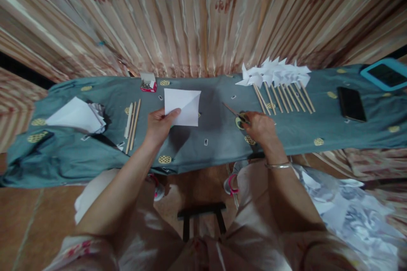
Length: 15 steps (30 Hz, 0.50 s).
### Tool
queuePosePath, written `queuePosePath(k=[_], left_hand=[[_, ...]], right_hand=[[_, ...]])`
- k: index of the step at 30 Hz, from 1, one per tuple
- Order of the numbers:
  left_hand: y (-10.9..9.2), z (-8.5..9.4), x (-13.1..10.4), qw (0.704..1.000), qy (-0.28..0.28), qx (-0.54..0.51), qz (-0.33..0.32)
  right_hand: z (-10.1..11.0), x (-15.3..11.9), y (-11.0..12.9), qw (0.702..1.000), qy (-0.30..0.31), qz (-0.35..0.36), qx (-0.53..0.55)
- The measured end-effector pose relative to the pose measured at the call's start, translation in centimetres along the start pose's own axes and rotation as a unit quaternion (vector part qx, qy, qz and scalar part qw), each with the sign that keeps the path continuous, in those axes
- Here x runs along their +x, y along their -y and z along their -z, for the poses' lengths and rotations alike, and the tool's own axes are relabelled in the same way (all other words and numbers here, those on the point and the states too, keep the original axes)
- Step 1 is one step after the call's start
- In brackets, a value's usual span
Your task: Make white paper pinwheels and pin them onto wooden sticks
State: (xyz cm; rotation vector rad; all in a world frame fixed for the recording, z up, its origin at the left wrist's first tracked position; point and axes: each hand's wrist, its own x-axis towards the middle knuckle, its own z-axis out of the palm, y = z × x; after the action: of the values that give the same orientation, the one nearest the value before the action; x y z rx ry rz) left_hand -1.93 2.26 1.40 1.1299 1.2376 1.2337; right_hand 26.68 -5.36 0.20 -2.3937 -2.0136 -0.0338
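A white square of paper (187, 108) with a diagonal crease is pinched at its left side by my left hand (160, 125), the thumb lying on top. To the right, my right hand (259, 126) is closed round the handles of a pair of scissors (235, 113). The blades point up and left, apart from the paper. Several white paper pinwheels on wooden sticks (276, 75) lie in a row beyond my right hand. Left of my left hand are a few loose sticks (135, 125) and a stack of white paper (76, 116).
The narrow table has a green cloth (219, 152). A small red-and-white open box (148, 83) stands near its back edge. At the right lie a black phone (351, 103) and a blue-framed device (386, 74). White paper pieces (352, 216) are heaped below the table's right side.
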Motion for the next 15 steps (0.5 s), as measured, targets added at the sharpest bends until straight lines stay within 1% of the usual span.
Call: queuePosePath(k=[3,6,8,10,11,12,13,15], left_hand=[[0.2,-0.1,0.1,1.000,0.013,0.009,-0.005],[0.4,0.1,0.1,0.999,0.011,0.034,-0.019],[0.6,0.3,0.3,0.998,0.009,0.062,-0.033],[0.7,0.5,0.7,0.994,0.006,0.098,-0.051],[0.7,0.7,0.9,0.991,0.002,0.116,-0.061],[0.7,0.8,1.1,0.989,-0.004,0.131,-0.071],[0.7,0.9,1.3,0.987,-0.011,0.142,-0.079],[0.6,1.0,1.7,0.984,-0.025,0.151,-0.089]], right_hand=[[0.4,0.1,1.1,1.000,0.006,0.001,-0.012],[0.6,0.3,1.8,1.000,0.010,0.003,0.003],[0.5,0.5,2.1,0.999,0.008,0.003,0.050],[0.2,0.8,2.4,0.987,0.002,-0.005,0.161],[0.0,1.0,2.6,0.969,0.003,-0.012,0.245],[-0.2,1.2,2.9,0.939,0.011,-0.021,0.342],[-0.4,1.3,3.3,0.895,0.028,-0.031,0.444],[-0.7,1.4,4.1,0.782,0.084,-0.050,0.616]])
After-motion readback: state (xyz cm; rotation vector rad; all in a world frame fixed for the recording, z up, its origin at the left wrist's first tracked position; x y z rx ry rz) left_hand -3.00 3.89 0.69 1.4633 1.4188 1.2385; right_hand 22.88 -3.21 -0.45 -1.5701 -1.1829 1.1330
